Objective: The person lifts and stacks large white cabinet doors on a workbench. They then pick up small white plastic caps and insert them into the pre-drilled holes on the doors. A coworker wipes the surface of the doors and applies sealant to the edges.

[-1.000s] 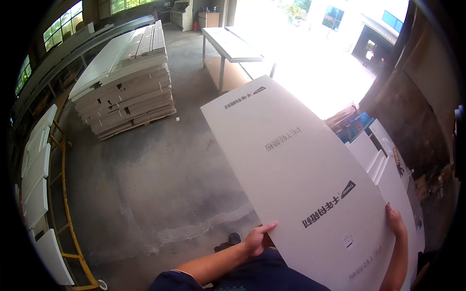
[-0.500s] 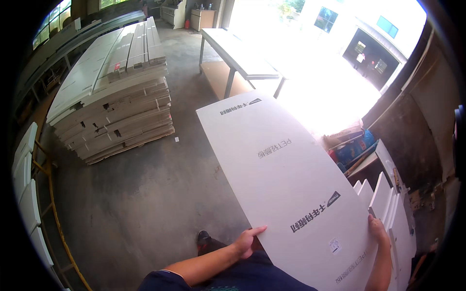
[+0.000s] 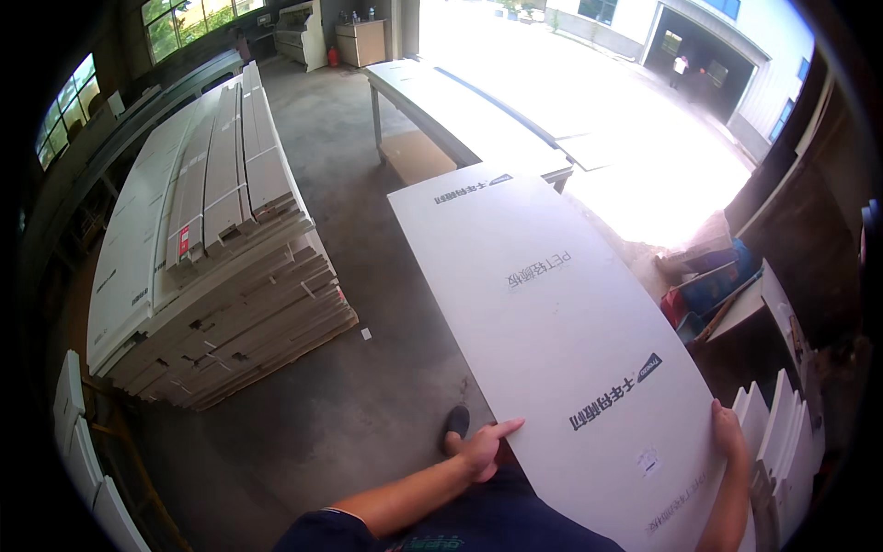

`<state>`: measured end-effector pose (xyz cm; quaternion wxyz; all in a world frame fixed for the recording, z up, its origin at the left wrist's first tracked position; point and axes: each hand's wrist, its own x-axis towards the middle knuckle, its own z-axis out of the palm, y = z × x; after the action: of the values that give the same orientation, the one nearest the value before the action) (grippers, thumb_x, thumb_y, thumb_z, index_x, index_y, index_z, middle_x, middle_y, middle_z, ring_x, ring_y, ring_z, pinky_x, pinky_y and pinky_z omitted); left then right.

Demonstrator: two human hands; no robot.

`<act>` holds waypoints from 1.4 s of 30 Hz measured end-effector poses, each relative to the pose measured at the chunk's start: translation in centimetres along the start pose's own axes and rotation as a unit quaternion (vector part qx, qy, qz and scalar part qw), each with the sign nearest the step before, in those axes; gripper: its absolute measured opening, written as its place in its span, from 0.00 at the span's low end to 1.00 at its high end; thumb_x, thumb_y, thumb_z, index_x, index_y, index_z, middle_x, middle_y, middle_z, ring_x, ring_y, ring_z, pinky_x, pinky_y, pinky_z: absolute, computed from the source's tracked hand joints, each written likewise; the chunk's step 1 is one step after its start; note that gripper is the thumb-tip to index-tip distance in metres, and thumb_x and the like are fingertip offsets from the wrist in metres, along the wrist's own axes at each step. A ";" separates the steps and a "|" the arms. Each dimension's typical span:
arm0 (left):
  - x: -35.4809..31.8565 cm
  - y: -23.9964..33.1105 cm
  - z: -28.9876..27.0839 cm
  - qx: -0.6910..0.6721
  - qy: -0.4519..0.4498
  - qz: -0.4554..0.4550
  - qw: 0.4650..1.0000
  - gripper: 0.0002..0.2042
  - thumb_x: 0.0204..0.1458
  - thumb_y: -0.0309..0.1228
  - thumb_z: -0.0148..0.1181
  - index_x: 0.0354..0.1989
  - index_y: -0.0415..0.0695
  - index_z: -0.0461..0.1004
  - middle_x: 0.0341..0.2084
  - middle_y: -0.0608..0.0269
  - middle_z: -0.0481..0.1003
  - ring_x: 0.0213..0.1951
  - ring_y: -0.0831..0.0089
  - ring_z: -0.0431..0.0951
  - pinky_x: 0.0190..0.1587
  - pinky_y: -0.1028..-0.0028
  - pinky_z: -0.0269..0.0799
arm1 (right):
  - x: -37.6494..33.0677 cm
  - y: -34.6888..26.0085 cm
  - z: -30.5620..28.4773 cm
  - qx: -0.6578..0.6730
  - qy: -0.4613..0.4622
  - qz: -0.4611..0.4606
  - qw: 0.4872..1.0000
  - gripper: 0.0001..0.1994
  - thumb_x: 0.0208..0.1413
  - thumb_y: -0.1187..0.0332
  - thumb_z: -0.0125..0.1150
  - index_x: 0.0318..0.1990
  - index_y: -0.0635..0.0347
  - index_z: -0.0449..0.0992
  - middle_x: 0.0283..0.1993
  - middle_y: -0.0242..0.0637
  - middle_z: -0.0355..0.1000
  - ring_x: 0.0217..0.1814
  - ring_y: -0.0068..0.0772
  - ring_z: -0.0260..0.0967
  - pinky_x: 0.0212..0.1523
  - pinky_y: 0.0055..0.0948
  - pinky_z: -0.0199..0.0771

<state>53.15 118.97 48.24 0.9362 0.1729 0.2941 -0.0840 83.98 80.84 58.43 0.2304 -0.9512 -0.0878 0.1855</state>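
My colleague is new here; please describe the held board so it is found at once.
Find the bright doorway at upper right, then the long table beside it. Just below in the picture is a white board with dark print, its long edges in the left hand and right hand. Unlike the stacked boards at left, it is held.

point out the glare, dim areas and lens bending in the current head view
Head view: daylight bleaches the ground outside nearly white; the wall at far right is dim; fisheye bows the right edge of the white panel, and black corners frame the picture.
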 end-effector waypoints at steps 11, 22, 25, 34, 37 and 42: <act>7.4 19.2 -3.2 0.007 0.019 0.015 1.000 0.21 0.58 0.39 0.51 0.53 0.34 0.66 0.45 0.53 0.74 0.45 0.61 0.77 0.47 0.62 0.75 | 14.2 -14.5 5.9 0.018 -0.004 0.029 0.999 0.30 0.64 0.47 0.40 0.37 0.71 0.76 0.29 0.37 0.73 0.32 0.25 0.66 0.36 0.28 0.67; 15.7 36.1 -4.6 -0.053 0.018 0.038 0.998 0.19 0.58 0.35 0.51 0.49 0.29 0.69 0.44 0.49 0.74 0.47 0.63 0.75 0.52 0.68 0.68 | 26.3 -29.4 7.9 0.017 -0.026 0.057 0.998 0.30 0.65 0.47 0.39 0.41 0.71 0.76 0.33 0.35 0.74 0.34 0.24 0.67 0.38 0.25 0.69; 18.3 41.2 -5.9 -0.044 0.039 0.042 0.997 0.19 0.58 0.34 0.52 0.49 0.29 0.69 0.44 0.50 0.74 0.47 0.64 0.75 0.53 0.68 0.68 | 30.7 -31.9 10.1 0.026 -0.018 0.050 0.998 0.29 0.65 0.48 0.39 0.40 0.71 0.76 0.32 0.33 0.74 0.33 0.22 0.67 0.38 0.25 0.68; 23.6 57.9 -10.8 -0.054 0.036 0.034 0.997 0.21 0.61 0.40 0.47 0.50 0.32 0.70 0.46 0.53 0.74 0.48 0.66 0.74 0.53 0.69 0.67 | 40.8 -45.2 16.9 0.000 -0.018 0.033 0.999 0.29 0.66 0.50 0.39 0.40 0.73 0.75 0.32 0.34 0.73 0.33 0.22 0.66 0.37 0.26 0.68; 24.8 63.8 -11.4 -0.067 0.041 0.025 0.997 0.24 0.62 0.45 0.43 0.52 0.34 0.68 0.49 0.54 0.73 0.50 0.67 0.73 0.53 0.69 0.67 | 44.3 -49.1 18.3 -0.008 -0.015 0.042 0.999 0.29 0.66 0.50 0.39 0.39 0.73 0.75 0.31 0.35 0.73 0.33 0.22 0.66 0.37 0.27 0.68; 26.8 71.8 -13.6 -0.045 0.068 0.013 0.997 0.28 0.63 0.50 0.40 0.55 0.35 0.66 0.51 0.56 0.71 0.53 0.67 0.71 0.56 0.69 0.65 | 48.2 -55.6 22.0 -0.005 0.022 0.043 0.999 0.30 0.65 0.49 0.40 0.36 0.73 0.76 0.27 0.36 0.73 0.29 0.24 0.66 0.33 0.27 0.68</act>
<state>86.42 189.10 41.98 0.9219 0.1395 0.3584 -0.0460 114.91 150.81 51.41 0.2191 -0.9591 -0.0423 0.1739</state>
